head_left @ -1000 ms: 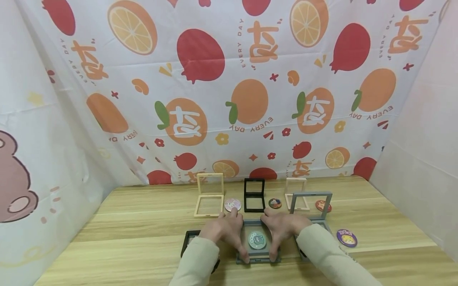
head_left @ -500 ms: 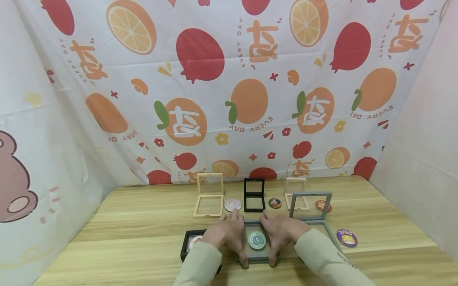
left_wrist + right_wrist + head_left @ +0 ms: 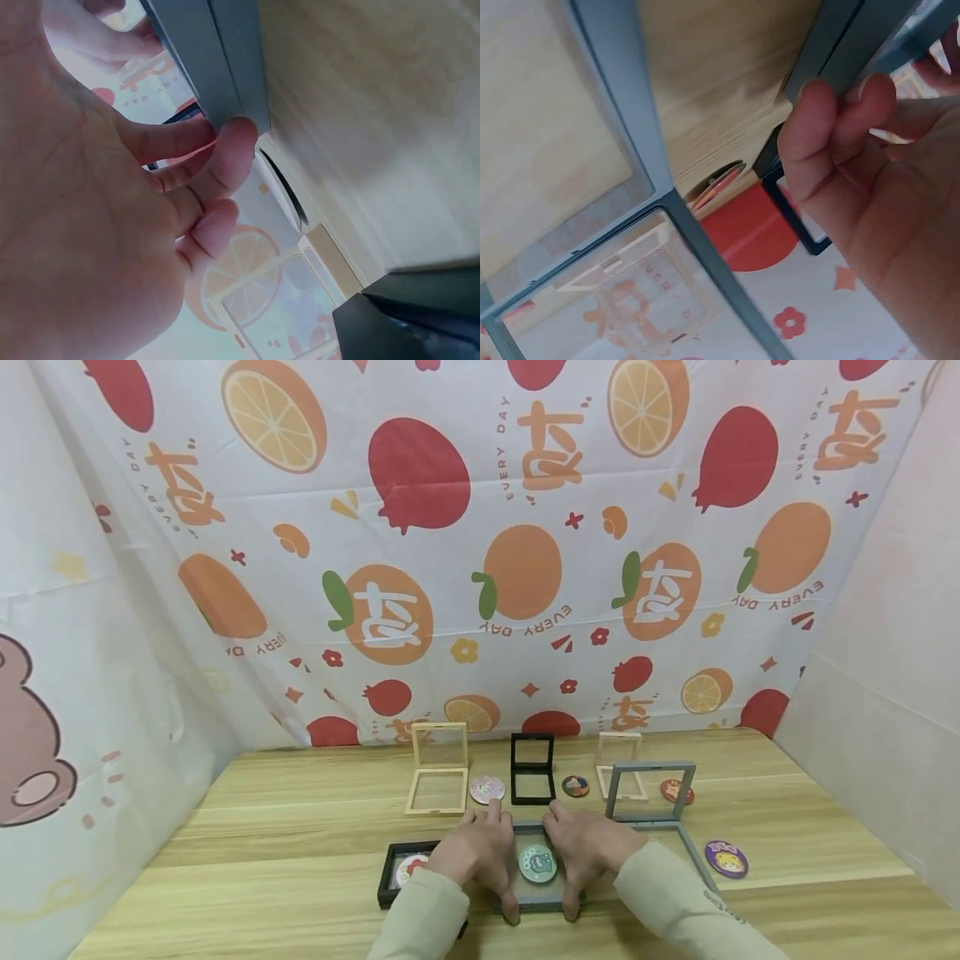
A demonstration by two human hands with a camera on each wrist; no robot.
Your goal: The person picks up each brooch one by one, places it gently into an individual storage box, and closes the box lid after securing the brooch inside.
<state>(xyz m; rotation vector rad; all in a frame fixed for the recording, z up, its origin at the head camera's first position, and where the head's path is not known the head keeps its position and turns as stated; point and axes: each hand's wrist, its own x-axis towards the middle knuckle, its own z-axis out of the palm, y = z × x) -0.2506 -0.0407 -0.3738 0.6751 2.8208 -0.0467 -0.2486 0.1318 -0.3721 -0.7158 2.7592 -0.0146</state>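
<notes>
A square grey-blue display frame (image 3: 542,907) lies flat on the table, its two halves together. Behind its clear film sits a round teal badge (image 3: 537,863) with a cartoon figure. My left hand (image 3: 486,853) grips the frame's left side, thumb at the front edge and fingers at the far edge. Mirroring it, my right hand (image 3: 587,847) holds the right side the same way. The left wrist view shows fingertips (image 3: 234,146) against the frame's corner (image 3: 225,67). In the right wrist view, fingertips (image 3: 815,105) touch the opposite corner.
A black frame (image 3: 387,878) holding a badge lies left, partly behind my sleeve. Rightward stand an open grey frame (image 3: 690,852) and a purple badge (image 3: 727,859). Behind are open wooden (image 3: 411,792), black (image 3: 532,802) and pale (image 3: 639,790) frames, with several badges between.
The grey-blue frame's front edges have come together under my thumbs. Both forearms have shifted slightly inward, uncovering more of the black frame and the open grey frame.
</notes>
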